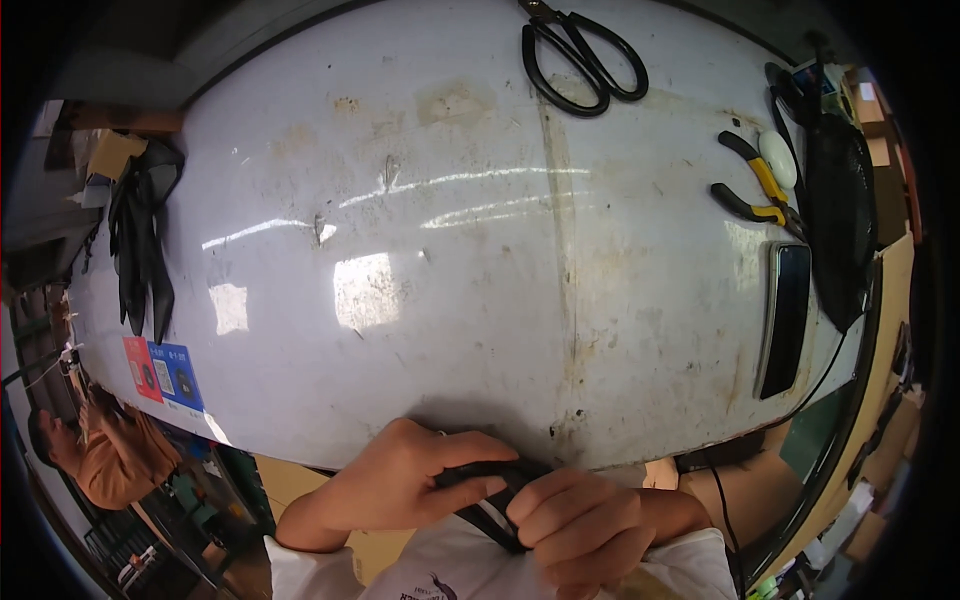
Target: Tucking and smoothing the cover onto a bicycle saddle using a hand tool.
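Close in front of my body, at the near edge of the white table (470,330), both hands are on a black strap-like strip (490,520). My left hand (405,480) pinches one part of it between thumb and fingers. With its fingers curled round another part, my right hand (580,525) sits right beside the left. The strip bends between the two hands and hangs down below them in a loop. Its ends are hidden behind my fingers, and I cannot make out its exact kind.
Black-handled scissors (590,65) lie at the far edge. To the right are yellow-and-black pliers (765,185), a white oval object (777,158), a phone (785,320) and a black bag-like item (840,210). Black strips (140,240) and a red-and-blue card (165,372) lie left; another person (115,455) is beyond.
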Available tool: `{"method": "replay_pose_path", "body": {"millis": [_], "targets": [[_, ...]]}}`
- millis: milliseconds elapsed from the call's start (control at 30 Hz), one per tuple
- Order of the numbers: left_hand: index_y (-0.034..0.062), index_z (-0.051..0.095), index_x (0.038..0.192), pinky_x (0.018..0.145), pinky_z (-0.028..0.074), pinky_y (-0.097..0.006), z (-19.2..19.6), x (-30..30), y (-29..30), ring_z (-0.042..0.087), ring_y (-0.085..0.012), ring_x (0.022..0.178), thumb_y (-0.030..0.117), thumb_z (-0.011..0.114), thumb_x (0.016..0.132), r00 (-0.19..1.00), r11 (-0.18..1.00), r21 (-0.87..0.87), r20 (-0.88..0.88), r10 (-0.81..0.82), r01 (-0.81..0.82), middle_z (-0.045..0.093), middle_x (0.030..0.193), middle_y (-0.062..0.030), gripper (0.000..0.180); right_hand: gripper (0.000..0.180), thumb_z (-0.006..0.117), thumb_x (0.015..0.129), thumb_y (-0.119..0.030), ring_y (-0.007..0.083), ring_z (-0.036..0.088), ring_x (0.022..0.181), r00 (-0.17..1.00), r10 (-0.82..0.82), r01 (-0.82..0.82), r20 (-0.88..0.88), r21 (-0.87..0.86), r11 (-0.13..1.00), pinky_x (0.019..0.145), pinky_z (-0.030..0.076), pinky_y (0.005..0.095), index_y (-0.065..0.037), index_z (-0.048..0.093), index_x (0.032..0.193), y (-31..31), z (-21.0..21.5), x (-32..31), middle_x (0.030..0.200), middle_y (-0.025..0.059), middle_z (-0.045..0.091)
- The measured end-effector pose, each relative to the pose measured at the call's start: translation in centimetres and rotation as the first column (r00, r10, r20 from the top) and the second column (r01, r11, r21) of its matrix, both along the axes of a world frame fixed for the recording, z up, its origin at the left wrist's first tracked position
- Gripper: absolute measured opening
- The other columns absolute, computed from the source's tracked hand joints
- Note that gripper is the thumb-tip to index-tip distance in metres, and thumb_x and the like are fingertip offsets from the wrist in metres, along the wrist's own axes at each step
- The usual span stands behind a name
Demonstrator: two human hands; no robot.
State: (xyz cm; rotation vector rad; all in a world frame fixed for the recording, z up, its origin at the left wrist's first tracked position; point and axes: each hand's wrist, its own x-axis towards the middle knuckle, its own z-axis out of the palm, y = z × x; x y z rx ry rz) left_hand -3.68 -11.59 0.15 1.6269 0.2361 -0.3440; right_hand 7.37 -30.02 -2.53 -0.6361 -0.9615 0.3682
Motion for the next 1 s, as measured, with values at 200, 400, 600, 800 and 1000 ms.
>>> {"method": "replay_pose_path", "body": {"millis": [200,400,600,800,1000], "targets": [[0.0066,0.077,0.114,0.055,0.051,-0.032,0.7,0.3,0.3,0.068,-0.0252,0.061,0.014,0.082,0.093,1.0,0.999,0.04,-0.008,-0.012,0.012,0.076,0.084,-0.0096,0.023,0.026,0.074,0.096,-0.007,0.0293,0.062,0.06,1.0,-0.001,0.001,0.0,-0.189,0.982,0.058,0.056,0.0449,0.007,0.064,0.077,-7.3,-1.4,-0.4,0.074,0.0149,0.062],[-0.0011,0.08,0.111,0.07,0.055,-0.026,1.2,0.1,-0.3,0.075,-0.0131,0.079,0.008,0.082,0.091,0.992,0.998,0.048,-0.118,0.045,-0.039,0.081,0.093,-0.012,0.022,0.028,0.078,0.095,-0.013,0.027,0.066,0.063,0.986,-0.057,0.086,0.156,-0.188,0.978,0.055,0.057,0.0394,0.005,0.068,0.077,-9.7,-0.2,0.6,0.07,0.0122,0.063],[-0.0061,0.073,0.115,0.085,0.058,-0.03,2.7,-3.3,0.0,0.073,-0.0173,0.091,-0.001,0.073,0.092,0.83,0.834,-0.222,0.139,0.539,-0.505,0.078,0.102,-0.0161,0.023,0.043,0.069,0.104,-0.035,0.0216,0.066,0.059,0.866,-0.348,0.406,0.361,-0.098,0.909,0.062,0.062,0.0399,-0.001,0.066,0.078,-9.8,1.1,4.6,0.071,0.0067,0.064],[0.001,0.061,0.099,0.082,0.059,-0.033,4.8,-4.9,-1.2,0.074,-0.0205,0.094,0.0,0.082,0.087,0.775,0.82,-0.009,0.321,0.545,-0.573,0.076,0.109,-0.0201,0.024,0.044,0.086,0.089,-0.038,0.031,0.068,0.075,0.812,-0.452,0.58,0.369,-0.422,0.696,0.08,0.06,0.0472,0.003,0.07,0.085,-10.9,0.6,5.9,0.076,0.0122,0.066],[-0.0045,0.074,0.123,0.072,0.058,-0.036,6.6,-1.9,-3.5,0.075,-0.0316,0.08,0.009,0.077,0.095,0.918,0.877,0.372,0.359,0.166,-0.304,0.076,0.098,-0.0213,0.032,0.038,0.08,0.095,-0.035,0.0241,0.065,0.07,0.835,-0.447,0.533,0.321,-0.27,0.802,0.069,0.059,0.0412,0.0,0.066,0.088,-9.0,1.9,4.6,0.076,0.0096,0.064]]}}
